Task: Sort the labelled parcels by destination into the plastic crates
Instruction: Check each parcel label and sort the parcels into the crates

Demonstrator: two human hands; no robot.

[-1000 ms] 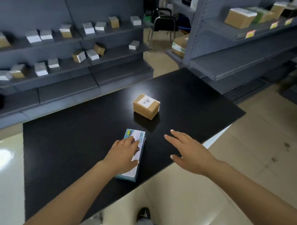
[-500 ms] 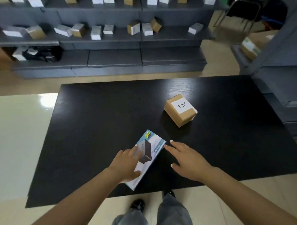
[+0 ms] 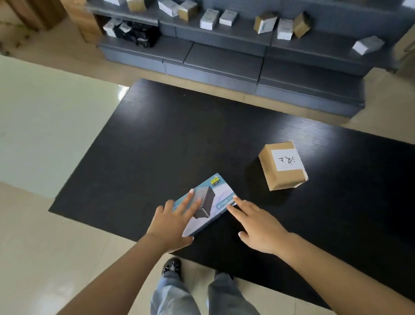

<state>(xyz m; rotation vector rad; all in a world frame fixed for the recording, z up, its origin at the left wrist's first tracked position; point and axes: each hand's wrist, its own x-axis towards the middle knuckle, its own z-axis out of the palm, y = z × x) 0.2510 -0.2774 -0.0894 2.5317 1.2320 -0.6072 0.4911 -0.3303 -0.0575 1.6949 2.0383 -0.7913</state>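
Observation:
A flat blue and white printed box (image 3: 215, 200) lies near the front edge of the black table (image 3: 169, 141). My left hand (image 3: 172, 223) rests on its left part, fingers straight across the top and the thumb at its near edge. My right hand (image 3: 258, 224) is spread flat beside it, fingertips touching the box's right edge. A brown cardboard parcel (image 3: 283, 165) with a white handwritten label stands on the table to the right, apart from both hands. No crate is in view.
Grey shelving (image 3: 229, 60) runs along the far side of the table, with several small white and brown boxes (image 3: 209, 19) on it. A wooden post (image 3: 75, 11) stands at the far left. My legs and a black shoe (image 3: 172, 266) are below the table's front edge.
The view has swung left and down. The blue box has turned so its printed face shows more. My right hand has come in from beside the box to touch its right edge.

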